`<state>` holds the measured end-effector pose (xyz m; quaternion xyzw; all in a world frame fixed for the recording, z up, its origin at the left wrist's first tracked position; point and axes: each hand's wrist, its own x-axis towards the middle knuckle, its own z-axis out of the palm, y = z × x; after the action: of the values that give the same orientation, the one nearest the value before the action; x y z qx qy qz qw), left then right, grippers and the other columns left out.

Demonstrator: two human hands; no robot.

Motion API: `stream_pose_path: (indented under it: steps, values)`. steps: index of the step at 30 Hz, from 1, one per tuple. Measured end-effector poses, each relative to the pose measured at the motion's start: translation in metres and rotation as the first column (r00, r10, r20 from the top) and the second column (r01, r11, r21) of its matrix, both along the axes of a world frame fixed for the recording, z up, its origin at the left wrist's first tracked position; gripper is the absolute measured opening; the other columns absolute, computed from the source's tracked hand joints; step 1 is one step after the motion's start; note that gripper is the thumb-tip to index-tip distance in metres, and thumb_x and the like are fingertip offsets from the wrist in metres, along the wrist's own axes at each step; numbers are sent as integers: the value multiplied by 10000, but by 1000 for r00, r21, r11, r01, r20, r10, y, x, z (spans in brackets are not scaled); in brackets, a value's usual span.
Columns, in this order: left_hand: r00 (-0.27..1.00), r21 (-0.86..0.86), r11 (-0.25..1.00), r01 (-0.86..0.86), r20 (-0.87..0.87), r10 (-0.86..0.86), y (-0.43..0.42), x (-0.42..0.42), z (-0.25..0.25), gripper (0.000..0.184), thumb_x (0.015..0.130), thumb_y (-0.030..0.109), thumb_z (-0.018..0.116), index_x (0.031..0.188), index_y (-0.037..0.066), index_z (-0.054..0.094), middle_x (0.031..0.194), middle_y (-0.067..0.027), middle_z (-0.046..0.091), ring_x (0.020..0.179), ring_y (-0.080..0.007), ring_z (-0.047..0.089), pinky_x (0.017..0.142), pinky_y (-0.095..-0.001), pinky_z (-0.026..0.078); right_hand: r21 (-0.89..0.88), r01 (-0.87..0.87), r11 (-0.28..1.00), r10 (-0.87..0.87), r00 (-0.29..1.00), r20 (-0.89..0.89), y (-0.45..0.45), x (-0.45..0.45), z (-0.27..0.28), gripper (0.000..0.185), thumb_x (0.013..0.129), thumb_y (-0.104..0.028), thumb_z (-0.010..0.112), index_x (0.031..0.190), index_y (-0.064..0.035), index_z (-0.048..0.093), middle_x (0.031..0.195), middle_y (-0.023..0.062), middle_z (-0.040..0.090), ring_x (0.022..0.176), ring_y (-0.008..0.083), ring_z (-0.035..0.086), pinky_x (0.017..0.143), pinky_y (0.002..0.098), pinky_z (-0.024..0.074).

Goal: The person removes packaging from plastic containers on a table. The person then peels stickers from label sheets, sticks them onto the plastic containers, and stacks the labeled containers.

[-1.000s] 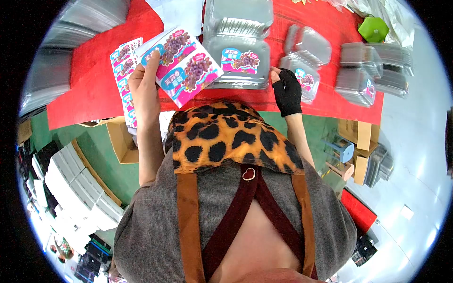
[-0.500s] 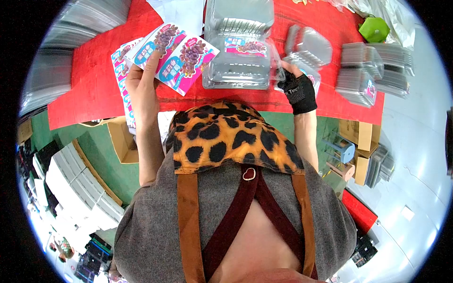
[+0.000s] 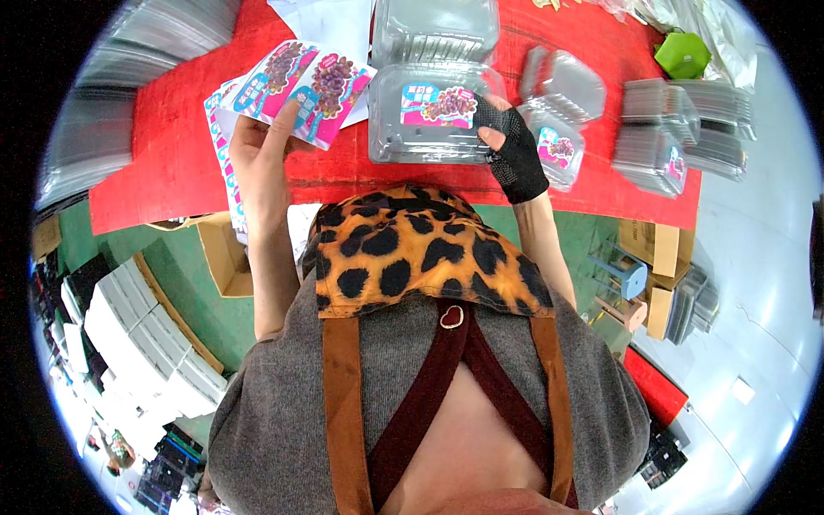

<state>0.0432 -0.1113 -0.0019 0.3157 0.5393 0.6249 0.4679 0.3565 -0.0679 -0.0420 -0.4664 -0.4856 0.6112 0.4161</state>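
Note:
My left hand (image 3: 260, 150) pinches sticker sheets (image 3: 305, 90) printed with purple grapes, pink and blue, holding them raised over the red table. In front of me lies a clear plastic clamshell box (image 3: 403, 148), a grape label (image 3: 439, 105) on its near half. My right hand (image 3: 513, 150), in a black fingerless glove, grips the right side of this box, with the thumb by the label's right end. Just right of that hand sits a smaller labelled clear box (image 3: 558, 154), partly covered by the glove.
More sticker sheets (image 3: 219, 129) lie under my left hand, and white paper (image 3: 330, 30) is behind. Stacks of clear boxes (image 3: 652, 142) stand at the right, with larger stacks (image 3: 163, 39) at far left. A green object (image 3: 682, 55) lies at the back right of the red table (image 3: 172, 184).
The labelled half of the clamshell box now lies nearer and flatter, its label fully facing up. My right hand has moved left onto it. The sticker sheets have shifted slightly left.

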Motion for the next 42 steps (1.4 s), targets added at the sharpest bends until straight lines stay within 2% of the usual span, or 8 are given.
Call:
stream_pose_path:
  steps: [7,9,13,18,26,29,33,42]
  values:
    - [966,39,997,-68,251,56,4,0,-8,209,984,156,561,1113,-3,603,1010,-73,679,879,-118,658,714,-267,549,134,-70,989,93,981,-173,-16,4,0,649,771,-31,697,1348,-21,398,1292,112,555,1133,184,550,967,324,447]
    - [987,48,999,-2,160,-6,3,-7,-17,245,989,135,541,1173,-25,576,1064,-109,676,935,-179,680,702,-324,593,403,-31,915,-112,938,327,-10,34,-15,576,838,-197,685,1320,7,442,1216,103,581,1069,201,580,939,337,466]
    - [1000,58,998,15,-24,-13,2,3,-7,243,975,126,566,1175,-10,593,1062,-106,680,918,-174,680,676,-319,596,-28,332,943,-311,844,-437,7,96,-18,610,841,-152,624,1395,-7,414,1294,135,529,1210,226,509,950,370,462]
    - [997,57,996,66,-31,-64,4,9,-4,216,949,110,612,1132,-1,635,1041,-86,692,890,-140,672,699,-296,579,-344,554,758,-647,707,-286,0,233,-76,243,935,-177,606,1149,-62,595,911,71,653,635,130,576,543,267,469]
    - [969,31,969,245,15,-245,-3,37,9,223,941,87,634,1124,-40,649,1040,-70,692,938,-96,627,846,-255,507,-75,820,568,-741,549,388,-16,249,-102,299,839,-251,727,1089,-99,669,944,82,676,807,215,634,690,350,519]
    - [942,37,941,336,-3,-336,-7,45,12,226,947,93,628,1125,-44,647,1042,-61,691,937,-77,608,841,-247,498,644,383,662,-735,160,659,-8,199,-72,366,800,-188,760,1126,-57,658,1032,101,658,967,210,611,844,337,487]
    - [854,-40,871,490,-177,-489,-11,49,21,243,957,109,614,1162,-19,640,1054,-41,693,951,-74,594,867,-250,472,619,272,737,-607,670,428,2,95,1,337,792,-145,756,1110,-70,673,1122,110,653,1052,243,601,910,372,471]
    - [644,-72,776,627,-514,-567,-16,55,27,149,916,101,622,895,-46,631,712,-174,548,669,-224,579,613,-361,436,653,-542,530,-14,764,645,-10,-40,88,409,728,-151,790,1123,-101,693,1043,117,673,968,295,630,833,382,492]
